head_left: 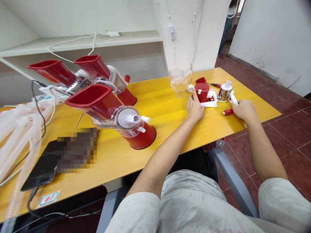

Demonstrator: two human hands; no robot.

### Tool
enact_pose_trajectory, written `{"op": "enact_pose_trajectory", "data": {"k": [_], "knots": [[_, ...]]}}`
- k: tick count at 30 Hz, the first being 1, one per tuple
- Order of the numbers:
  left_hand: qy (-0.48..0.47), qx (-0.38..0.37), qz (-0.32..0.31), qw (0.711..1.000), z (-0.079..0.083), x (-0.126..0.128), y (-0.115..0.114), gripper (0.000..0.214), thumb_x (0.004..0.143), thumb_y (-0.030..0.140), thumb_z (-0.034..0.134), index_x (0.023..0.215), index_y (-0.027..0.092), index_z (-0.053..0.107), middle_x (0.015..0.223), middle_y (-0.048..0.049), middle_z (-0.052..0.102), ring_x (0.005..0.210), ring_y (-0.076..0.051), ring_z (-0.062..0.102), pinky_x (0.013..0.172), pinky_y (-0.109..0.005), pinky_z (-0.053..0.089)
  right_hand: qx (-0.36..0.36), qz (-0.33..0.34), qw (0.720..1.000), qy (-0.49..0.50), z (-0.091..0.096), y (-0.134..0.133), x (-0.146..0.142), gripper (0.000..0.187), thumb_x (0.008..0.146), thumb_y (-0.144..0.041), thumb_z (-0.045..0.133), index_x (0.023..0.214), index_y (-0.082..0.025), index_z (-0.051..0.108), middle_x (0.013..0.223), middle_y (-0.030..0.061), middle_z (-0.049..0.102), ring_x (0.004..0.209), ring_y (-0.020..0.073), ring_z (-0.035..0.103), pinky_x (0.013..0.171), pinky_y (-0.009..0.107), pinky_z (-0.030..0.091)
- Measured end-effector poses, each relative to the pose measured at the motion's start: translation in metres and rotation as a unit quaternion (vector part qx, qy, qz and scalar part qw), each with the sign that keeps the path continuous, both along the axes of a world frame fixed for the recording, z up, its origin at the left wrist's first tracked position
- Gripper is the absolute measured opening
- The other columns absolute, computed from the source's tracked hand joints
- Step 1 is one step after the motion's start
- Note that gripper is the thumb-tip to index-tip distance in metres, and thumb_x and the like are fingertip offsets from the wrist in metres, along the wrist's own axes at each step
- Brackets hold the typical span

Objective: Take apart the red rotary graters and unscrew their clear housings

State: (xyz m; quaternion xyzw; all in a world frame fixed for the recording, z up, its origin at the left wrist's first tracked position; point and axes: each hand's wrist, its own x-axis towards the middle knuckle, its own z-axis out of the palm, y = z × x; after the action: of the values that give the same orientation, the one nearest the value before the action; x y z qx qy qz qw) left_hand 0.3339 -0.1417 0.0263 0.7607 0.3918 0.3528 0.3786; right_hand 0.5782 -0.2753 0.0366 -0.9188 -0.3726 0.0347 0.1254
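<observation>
My left hand (195,107) is closed against the near left side of a red rotary grater base (201,92), fingers along its side. A white strip-like part (211,104) sticks out by that thumb; whether the hand grips it too, I cannot tell. My right hand (244,110) grips a white crank handle (233,98) with a red knob (227,112) at its lower end. Between the hands stands a metal grating drum (224,93) with a white hub on top. Behind the base lie a red piece (200,80) and a red-handled screwdriver (215,85).
Clear plastic housings (179,82) stand near the wall. Several assembled red graters, one in front (138,137), occupy the left of the yellow table (165,121). A phone (45,166), cables and plastic bags (18,132) lie farther left. The table's right edge borders a tiled floor.
</observation>
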Motion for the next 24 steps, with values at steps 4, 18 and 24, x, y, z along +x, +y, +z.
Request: {"op": "enact_pose_trajectory", "data": {"k": [4, 18, 24], "knots": [[0.027, -0.011, 0.005, 1.000, 0.005, -0.002, -0.004, 0.124, 0.092, 0.005, 0.084, 0.194, 0.014, 0.014, 0.190, -0.0351, 0.037, 0.182, -0.048, 0.037, 0.150, -0.064, 0.027, 0.040, 0.044, 0.998, 0.003, -0.003, 0.022, -0.006, 0.045, 0.116, -0.050, 0.078, 0.147, -0.018, 0.075, 0.147, 0.0134, 0.077, 0.130, 0.0275, 0.078, 0.114, 0.052, 0.070], [-0.095, 0.177, -0.178, 0.963, 0.063, -0.274, -0.145, 0.076, 0.099, 0.017, 0.077, 0.154, 0.069, 0.075, 0.108, 0.0058, 0.094, 0.084, -0.031, 0.092, 0.072, -0.051, 0.081, 0.258, 0.037, 0.958, -0.124, 0.063, 0.021, -0.015, 0.042, 0.118, -0.047, 0.077, 0.149, -0.019, 0.074, 0.149, 0.0137, 0.077, 0.134, 0.0275, 0.077, 0.118, 0.052, 0.069], [-0.216, 0.317, 0.037, 0.923, 0.025, -0.305, -0.116, 0.059, 0.089, 0.025, 0.080, 0.132, 0.065, 0.088, 0.070, 0.0066, 0.080, 0.042, -0.026, 0.063, 0.037, -0.047, 0.053, 0.139, 0.158, 0.972, -0.108, 0.145, 0.148, -0.017, 0.043, 0.131, -0.033, 0.046, 0.149, -0.006, 0.073, 0.154, 0.0158, 0.072, 0.130, 0.0193, 0.077, 0.119, 0.045, 0.063]]}}
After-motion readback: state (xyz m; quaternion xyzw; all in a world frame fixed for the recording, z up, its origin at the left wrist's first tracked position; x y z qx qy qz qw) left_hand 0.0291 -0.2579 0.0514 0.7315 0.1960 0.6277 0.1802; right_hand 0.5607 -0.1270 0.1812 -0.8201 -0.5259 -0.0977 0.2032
